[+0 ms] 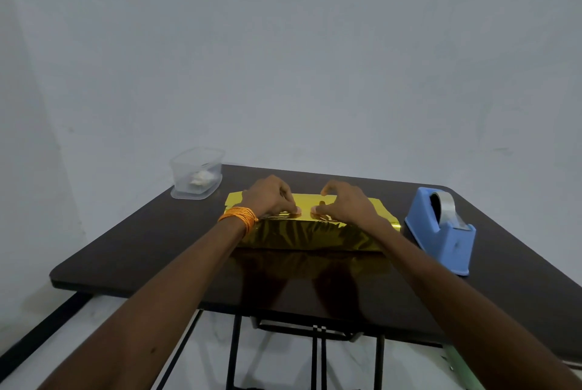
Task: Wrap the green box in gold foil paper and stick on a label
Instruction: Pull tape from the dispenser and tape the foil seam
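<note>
The box lies in the middle of the dark table (157, 248), fully covered by gold foil paper (302, 235), so none of its green shows. My left hand (271, 197), with orange threads round the wrist, presses its thumb and fingertips on the foil on top of the box. My right hand (343, 204) presses the foil beside it, thumb tips almost touching near the front top edge. Both hands have bent fingers resting on the foil. No label is visible.
A blue tape dispenser (441, 232) with a roll of clear tape stands to the right of the box. A clear plastic container (196, 174) with small white things inside sits at the far left corner. A pale wall rises behind the table.
</note>
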The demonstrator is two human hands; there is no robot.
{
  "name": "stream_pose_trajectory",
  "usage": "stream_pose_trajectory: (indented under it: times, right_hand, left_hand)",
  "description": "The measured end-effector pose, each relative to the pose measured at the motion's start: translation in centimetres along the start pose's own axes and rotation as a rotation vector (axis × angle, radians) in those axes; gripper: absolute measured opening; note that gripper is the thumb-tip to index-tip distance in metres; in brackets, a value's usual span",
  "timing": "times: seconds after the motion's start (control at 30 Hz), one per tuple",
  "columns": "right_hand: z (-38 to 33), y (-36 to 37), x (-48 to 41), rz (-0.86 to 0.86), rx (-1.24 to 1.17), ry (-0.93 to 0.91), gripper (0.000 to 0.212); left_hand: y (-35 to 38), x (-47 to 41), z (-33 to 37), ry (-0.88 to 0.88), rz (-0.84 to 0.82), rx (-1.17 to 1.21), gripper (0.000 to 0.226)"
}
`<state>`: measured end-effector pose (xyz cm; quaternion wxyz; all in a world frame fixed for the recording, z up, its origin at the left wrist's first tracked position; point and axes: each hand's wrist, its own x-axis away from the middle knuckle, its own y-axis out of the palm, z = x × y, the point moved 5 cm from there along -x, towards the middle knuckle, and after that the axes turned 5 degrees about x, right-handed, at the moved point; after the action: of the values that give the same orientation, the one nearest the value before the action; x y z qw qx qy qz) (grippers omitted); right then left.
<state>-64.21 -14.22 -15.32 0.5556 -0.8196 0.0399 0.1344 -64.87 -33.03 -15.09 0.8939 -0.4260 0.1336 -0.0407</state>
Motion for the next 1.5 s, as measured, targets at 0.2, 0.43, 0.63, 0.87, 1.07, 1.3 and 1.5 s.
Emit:
stream_pose_trajectory:
  times: [0.2,0.43,0.63,0.87,1.07,1.3,1.5]
  right_hand:
    - [0.8,-0.7,0.7,0.052,-0.071,-0.009,0.037]
    - [3.0,-3.8,2.8,0.216,-0.149,0.035,0.020]
    - [9.7,-10.4,5.7,0.383,-0.121,0.206,0.020]
    - [18.4,-12.2,10.3,0.371,-0.137,0.483,0.042]
    - [20.9,-10.0,11.8,0.236,-0.632,0.582,0.029]
    - [20.6,-9.2,10.7,0.132,-0.712,0.612,0.018]
    - [19.6,-10.7,9.5,0.197,-0.606,0.634,0.023]
  left_hand:
    - [0.2,-0.1,-0.1,-0.004,-0.012,-0.003,0.020]
    - [-0.2,1.2,2.2,0.059,0.132,-0.267,0.017]
    - [1.9,1.6,7.8,0.256,0.251,-0.073,0.007]
    - [10.6,0.8,16.3,0.396,-0.017,0.161,0.013]
    - [16.8,0.1,19.8,0.389,-0.095,0.137,0.030]
    - [19.1,-0.5,20.6,0.385,-0.122,0.086,0.036]
    - [19.1,-0.6,20.6,0.370,-0.122,0.082,0.043]
